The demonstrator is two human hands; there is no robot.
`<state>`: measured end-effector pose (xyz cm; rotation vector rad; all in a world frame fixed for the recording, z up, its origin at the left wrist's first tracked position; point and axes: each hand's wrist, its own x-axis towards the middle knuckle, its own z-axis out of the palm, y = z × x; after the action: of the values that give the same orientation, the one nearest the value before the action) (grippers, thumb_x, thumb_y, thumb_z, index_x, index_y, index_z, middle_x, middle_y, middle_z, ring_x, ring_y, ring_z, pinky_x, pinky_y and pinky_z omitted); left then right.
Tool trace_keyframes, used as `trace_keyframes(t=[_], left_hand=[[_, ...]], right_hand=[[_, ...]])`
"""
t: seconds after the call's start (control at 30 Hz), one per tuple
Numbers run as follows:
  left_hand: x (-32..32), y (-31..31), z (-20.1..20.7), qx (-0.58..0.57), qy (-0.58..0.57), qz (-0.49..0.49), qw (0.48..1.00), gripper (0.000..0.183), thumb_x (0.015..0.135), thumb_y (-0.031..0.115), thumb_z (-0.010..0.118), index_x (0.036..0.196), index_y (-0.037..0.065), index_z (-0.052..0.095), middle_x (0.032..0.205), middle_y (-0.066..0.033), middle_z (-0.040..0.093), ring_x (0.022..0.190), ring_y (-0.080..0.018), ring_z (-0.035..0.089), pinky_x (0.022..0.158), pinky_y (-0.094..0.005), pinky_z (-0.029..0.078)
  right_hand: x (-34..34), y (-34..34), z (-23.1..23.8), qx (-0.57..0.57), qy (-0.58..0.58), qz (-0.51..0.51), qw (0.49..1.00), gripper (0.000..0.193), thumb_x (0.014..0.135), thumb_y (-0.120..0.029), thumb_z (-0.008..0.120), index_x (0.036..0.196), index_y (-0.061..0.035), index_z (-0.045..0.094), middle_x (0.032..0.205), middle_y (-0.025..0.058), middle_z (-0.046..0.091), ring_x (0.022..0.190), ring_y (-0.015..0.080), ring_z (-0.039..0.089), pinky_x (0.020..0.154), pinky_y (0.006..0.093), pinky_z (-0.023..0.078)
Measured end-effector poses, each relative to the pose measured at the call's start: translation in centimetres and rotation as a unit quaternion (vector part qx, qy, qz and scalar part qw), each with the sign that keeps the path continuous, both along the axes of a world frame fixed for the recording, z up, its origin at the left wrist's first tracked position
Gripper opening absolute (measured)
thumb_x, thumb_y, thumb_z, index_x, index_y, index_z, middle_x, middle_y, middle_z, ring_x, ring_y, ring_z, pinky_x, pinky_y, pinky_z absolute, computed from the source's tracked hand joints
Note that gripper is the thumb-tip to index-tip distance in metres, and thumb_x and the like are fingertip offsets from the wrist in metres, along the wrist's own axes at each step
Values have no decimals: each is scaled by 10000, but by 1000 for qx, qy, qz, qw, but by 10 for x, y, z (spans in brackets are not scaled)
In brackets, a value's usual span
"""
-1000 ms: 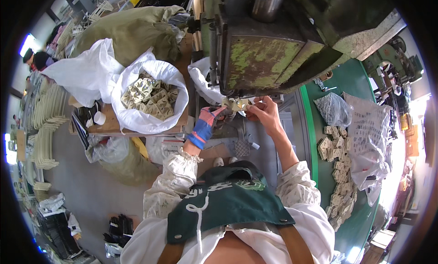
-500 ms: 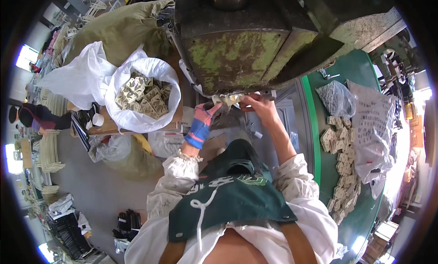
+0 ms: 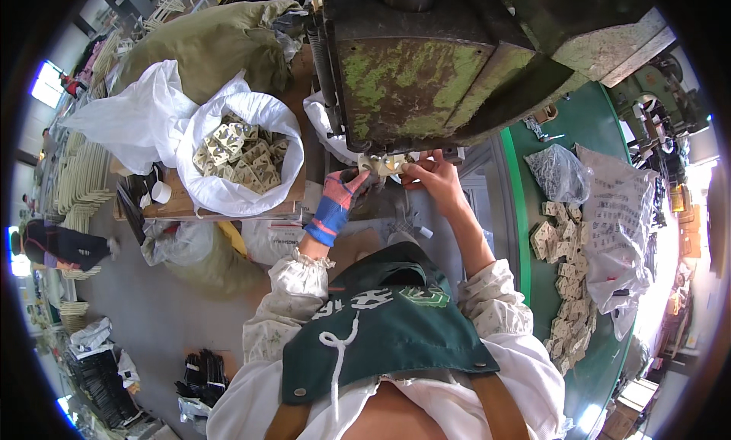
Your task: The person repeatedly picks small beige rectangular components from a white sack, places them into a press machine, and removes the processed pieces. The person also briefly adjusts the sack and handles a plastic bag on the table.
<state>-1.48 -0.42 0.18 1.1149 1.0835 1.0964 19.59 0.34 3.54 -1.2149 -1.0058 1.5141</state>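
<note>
Under the front edge of the worn green press (image 3: 411,90), a small shiny, pale yellowish metal plate (image 3: 387,164) lies between my two hands. My left hand (image 3: 341,199), in a pink and blue glove, closes its fingertips on the plate's left end. From the other side my bare right hand (image 3: 440,183) pinches the right end between thumb and fingers. Some fingertips are hidden by the plate and the press. Similar cut metal plates (image 3: 237,154) fill an opened white sack (image 3: 285,120) to the left.
On the right, a green table (image 3: 560,280) bears a long heap of metal plates (image 3: 567,288), a clear plastic bag (image 3: 557,173) and a flattened woven sack (image 3: 613,219). An olive sack (image 3: 202,48) stands at back left. A person (image 3: 61,242) walks at far left.
The view has shifted slightly. Both hands stay at the plate, which shows more clearly below the press edge. The person at far left has moved a little.
</note>
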Motion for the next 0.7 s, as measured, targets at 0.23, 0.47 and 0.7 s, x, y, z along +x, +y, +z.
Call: trace_keyframes(t=[0.23,0.47,0.7], left_hand=[[-3,11,-13,21,5,-13,1000,283,807,290,691,789,9,657,674,14,602,597,-55,500,544,-224,399],[-5,4,-5,-21,-67,-17,997,274,785,268,712,840,6,651,739,-13,622,674,-71,573,610,-224,467],[-109,5,-31,239,156,85,955,208,877,201,521,905,26,630,868,-55,636,737,-153,590,692,-252,473]], right_hand=[[1,3,-2,9,-3,4,1000,267,795,-54,664,911,-41,424,806,121,648,688,170,647,602,278,549],[-3,-6,8,42,11,-8,999,211,824,-81,653,891,-38,457,809,112,653,712,165,644,619,281,544],[40,-91,-28,-52,-15,-92,994,319,858,-186,637,1062,8,487,804,101,649,703,161,634,646,292,529]])
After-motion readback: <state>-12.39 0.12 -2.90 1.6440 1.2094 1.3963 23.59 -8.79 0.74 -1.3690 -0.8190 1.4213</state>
